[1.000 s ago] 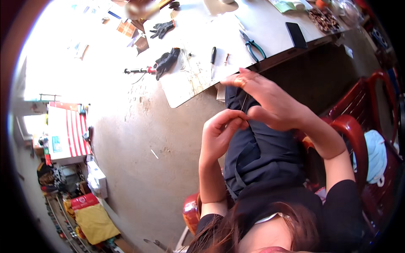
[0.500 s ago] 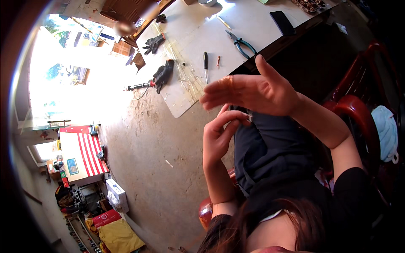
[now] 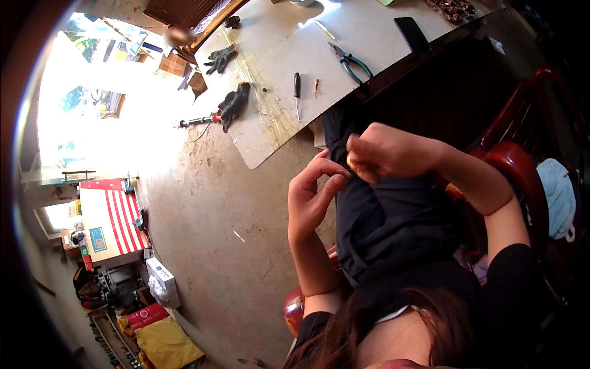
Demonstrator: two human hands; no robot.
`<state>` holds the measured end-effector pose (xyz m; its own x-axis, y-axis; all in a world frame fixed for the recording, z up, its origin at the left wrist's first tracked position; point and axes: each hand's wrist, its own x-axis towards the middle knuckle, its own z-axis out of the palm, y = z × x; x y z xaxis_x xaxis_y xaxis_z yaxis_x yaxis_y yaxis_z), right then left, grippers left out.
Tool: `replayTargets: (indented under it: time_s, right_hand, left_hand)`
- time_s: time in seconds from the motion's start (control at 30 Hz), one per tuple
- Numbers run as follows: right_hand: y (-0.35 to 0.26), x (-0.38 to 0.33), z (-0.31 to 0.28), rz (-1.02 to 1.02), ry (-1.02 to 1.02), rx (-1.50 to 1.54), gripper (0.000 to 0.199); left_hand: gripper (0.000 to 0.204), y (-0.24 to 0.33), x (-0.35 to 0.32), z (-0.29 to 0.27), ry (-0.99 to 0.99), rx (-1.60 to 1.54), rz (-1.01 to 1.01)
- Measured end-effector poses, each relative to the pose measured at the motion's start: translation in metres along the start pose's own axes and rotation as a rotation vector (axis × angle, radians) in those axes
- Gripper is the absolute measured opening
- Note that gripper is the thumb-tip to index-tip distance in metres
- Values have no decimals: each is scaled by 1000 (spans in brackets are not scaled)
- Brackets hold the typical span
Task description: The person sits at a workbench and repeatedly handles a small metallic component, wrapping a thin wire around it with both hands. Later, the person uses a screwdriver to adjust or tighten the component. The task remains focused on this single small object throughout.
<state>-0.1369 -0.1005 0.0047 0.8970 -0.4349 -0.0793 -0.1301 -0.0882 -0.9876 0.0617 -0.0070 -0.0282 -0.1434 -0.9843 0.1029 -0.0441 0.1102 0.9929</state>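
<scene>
Over my dark trousers [image 3: 387,209], both of my hands work close together. My left hand [image 3: 312,190] pinches something tiny between thumb and forefinger, too small to make out. Just to its right, my right hand [image 3: 390,154] is closed, its curled fingers slightly blurred. A thin copper-coloured strand [image 3: 350,162] glints at those fingers. Beyond my hands, on the pale table [image 3: 276,74], lie a screwdriver [image 3: 297,87], a small reddish piece [image 3: 316,86] and teal-handled pliers [image 3: 351,64] with their handles spread.
Dark gloves [image 3: 234,106] and a corded black-and-red tool [image 3: 200,120] lie by the table's left edge, near clear strips [image 3: 267,107]. A phone [image 3: 412,34] is at the far right. Red chair arms [image 3: 522,163] flank me; a light-blue cloth [image 3: 558,198] hangs at right.
My right hand has gone from flat, fingers stretched with the copper-coloured strand around them, to closed and lower, beside my left hand. My left hand keeps its pinch. The view has shifted slightly.
</scene>
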Motion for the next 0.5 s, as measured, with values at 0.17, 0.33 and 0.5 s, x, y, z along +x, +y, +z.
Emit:
replayTargets:
  time_s: [0.17, 0.33, 0.5]
  right_hand:
    - [-8, 14, 14, -291, 19, 983, 95]
    - [-1, 19, 6, -473, 141, 638, 92]
    - [1, 14, 1, -426, 160, 592, 99]
  left_hand:
    - [17, 1, -8, 7, -53, -199, -30]
    - [19, 11, -11, 6, -60, -143, -177]
    - [18, 16, -16, 6, -56, -44, -152]
